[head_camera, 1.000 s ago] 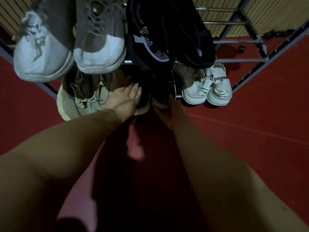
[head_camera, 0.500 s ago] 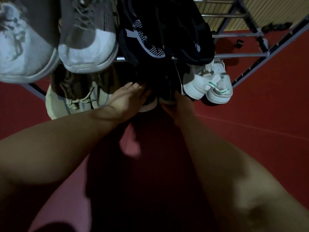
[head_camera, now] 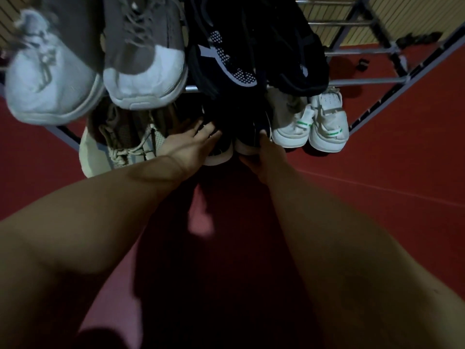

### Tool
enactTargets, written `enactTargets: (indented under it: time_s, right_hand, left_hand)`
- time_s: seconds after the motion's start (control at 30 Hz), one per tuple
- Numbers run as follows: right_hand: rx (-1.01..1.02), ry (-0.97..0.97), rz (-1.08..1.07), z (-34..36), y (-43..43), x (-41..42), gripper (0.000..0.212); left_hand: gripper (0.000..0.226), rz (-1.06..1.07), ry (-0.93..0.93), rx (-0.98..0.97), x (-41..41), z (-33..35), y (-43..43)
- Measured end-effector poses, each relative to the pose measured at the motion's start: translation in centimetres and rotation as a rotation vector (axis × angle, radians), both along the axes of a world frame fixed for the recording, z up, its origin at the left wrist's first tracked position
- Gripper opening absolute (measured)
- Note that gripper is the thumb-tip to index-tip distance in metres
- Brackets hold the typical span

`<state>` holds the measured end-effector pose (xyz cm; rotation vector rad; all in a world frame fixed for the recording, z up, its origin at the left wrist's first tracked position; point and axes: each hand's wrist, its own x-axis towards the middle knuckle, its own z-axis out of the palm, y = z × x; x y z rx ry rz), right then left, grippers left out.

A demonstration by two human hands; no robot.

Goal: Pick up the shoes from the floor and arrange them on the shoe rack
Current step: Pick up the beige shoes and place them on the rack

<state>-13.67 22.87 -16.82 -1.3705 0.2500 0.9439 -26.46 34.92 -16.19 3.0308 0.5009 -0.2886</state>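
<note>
Right grip (head_camera: 264, 159) maybe pinches shoe (head_camera: 247, 146) edge.

Head view looks steeply down, close over shoe rack (head_camera: 364, 80) and floor (head_camera: 377, 222)

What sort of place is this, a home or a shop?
Likely a shoe-storage corner indoors; home or shop, I cannot tell. A metal shoe rack holds several pairs, such as the white sneakers, on a red floor beside a slatted wall.
</note>
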Motion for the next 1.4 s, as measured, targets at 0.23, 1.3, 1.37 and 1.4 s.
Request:
enactTargets:
  time_s: [0.23, 1.3, 1.37, 1.4]
  right_hand:
    - [0.117, 0.217, -0.163, -1.0, 0.0, -2.4, 0.059]
    - [-0.2, -0.193, 0.33, 1.4, 8.3, -15.2, 0.037]
    - [-0.116, 0.048, 0.278, 1.9, 8.0, -14.5, 0.019]
    - [-0.094, 0.143, 0.249, 2.4, 7.9, -14.2, 0.02]
  left_hand:
    - [0.096, 0.066, 0.035, -0.05, -0.9, 0.9, 0.1]
    - [0.032, 1.343, -0.762, -1.284, -14.3, 5.2, 1.8]
    - [0.029, 1.393, -0.773, -1.278, -13.9, 5.7, 1.7]
    - [0.024, 1.416, -0.779, -1.279, -13.8, 5.9, 1.7]
